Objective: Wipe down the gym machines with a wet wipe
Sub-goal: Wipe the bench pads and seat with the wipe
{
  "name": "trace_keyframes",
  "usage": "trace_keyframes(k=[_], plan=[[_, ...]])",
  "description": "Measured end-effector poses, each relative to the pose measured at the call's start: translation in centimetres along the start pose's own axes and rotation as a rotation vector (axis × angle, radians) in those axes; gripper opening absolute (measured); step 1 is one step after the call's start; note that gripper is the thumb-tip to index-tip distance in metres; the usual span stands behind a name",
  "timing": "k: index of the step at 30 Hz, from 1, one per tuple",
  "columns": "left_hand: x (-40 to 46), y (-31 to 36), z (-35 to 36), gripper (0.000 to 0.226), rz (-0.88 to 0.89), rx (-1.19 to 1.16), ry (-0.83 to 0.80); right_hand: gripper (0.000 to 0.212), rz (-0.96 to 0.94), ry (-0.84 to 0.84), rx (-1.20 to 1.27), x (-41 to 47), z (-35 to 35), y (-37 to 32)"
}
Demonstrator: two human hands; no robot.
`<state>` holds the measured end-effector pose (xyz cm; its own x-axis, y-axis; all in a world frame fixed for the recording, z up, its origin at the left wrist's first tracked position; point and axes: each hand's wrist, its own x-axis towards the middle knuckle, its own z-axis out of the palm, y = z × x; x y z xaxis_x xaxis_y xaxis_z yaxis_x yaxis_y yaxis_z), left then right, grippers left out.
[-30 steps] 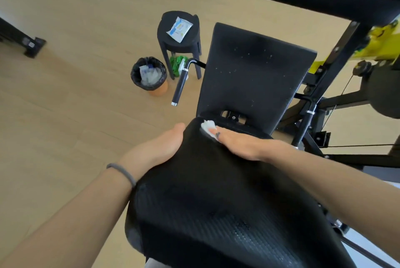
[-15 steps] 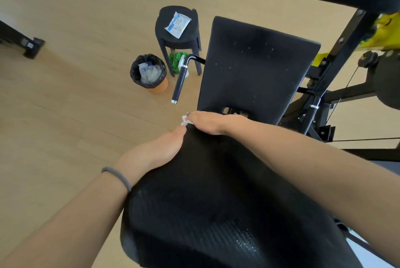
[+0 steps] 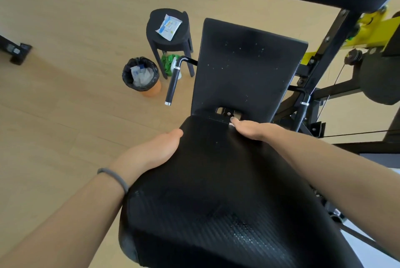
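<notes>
Both hands flat-fingered on the seat pad (image 3: 216, 192), right (image 3: 249, 130) pressing the wipe (image 3: 232, 124), left (image 3: 155, 151) steadying its side.

I see a black padded seat (image 3: 216, 192) with a woven, carbon-like texture filling the lower middle of my view, its far edge meeting a flat black back pad (image 3: 246, 68) that stands behind it, speckled with pale dots. Only a sliver of the white wet wipe (image 3: 231, 124) shows, pressed at the seat's far edge under my right hand (image 3: 251, 129).
</notes>
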<state>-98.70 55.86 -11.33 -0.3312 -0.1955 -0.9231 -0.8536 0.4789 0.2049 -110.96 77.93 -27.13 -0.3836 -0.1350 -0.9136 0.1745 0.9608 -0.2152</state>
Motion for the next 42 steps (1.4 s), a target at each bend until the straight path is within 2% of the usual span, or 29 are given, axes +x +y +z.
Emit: trace_keyframes(k=[5,9,15,17,19,21,23,27,29,31,32,34,35,40,42], plan=[[-0.4,0.2,0.0,0.058,0.02,0.011,-0.011,0.073,0.073,-0.018,0.019,-1.5,-1.5,5.9],[-0.4,0.2,-0.1,0.059,0.02,0.026,-0.032,0.077,0.069,-0.006,0.01,-2.5,-1.4,4.2],[0.3,-0.3,0.0,0.056,0.066,0.019,0.013,0.059,-0.358,-0.163,0.097,-7.9,2.0,-8.0],[0.6,-0.4,0.1,0.055,0.099,0.004,0.019,0.061,-0.506,-0.18,0.041,-11.3,3.0,-8.1],[0.7,-0.5,0.1,0.056,0.08,-0.001,0.021,0.07,-0.57,-0.214,-0.01,-14.4,3.1,-4.6],[0.4,-0.4,0.0,0.059,0.049,0.008,0.008,0.08,-0.52,-0.248,-0.054,-16.2,2.2,-0.4],[0.2,-0.4,0.0,0.062,0.04,0.008,-0.008,0.074,-0.404,-0.189,-0.084,-14.5,1.3,2.2],[-0.1,-0.4,-0.1,0.059,0.041,-0.007,0.026,0.061,-0.24,-0.074,0.001,-9.2,0.4,0.0],[0.2,-0.1,0.0,0.056,0.075,-0.01,0.014,0.06,-0.342,-0.104,0.052,-10.1,1.5,-3.4],[0.6,-0.2,0.2,0.051,0.098,-0.045,0.01,0.05,-0.485,-0.209,0.031,-13.0,2.8,-6.7],[0.6,-0.1,0.2,0.049,0.09,-0.063,0.006,0.046,-0.575,-0.251,-0.011,-14.3,3.4,-7.4],[0.8,-0.3,0.1,0.051,0.105,-0.068,0.029,0.053,-0.683,-0.271,-0.118,-15.2,3.5,-6.0],[0.5,-0.3,0.1,0.053,0.115,-0.055,0.037,0.056,-0.654,-0.267,-0.128,-15.2,3.0,-4.6],[-0.2,-0.1,0.1,0.058,0.062,-0.036,0.0,0.059,-0.232,-0.169,-0.079,-12.7,-1.1,3.5],[-0.2,0.0,0.2,0.058,0.066,-0.037,0.013,0.061,-0.233,-0.146,-0.063,-11.2,-0.7,3.2]])
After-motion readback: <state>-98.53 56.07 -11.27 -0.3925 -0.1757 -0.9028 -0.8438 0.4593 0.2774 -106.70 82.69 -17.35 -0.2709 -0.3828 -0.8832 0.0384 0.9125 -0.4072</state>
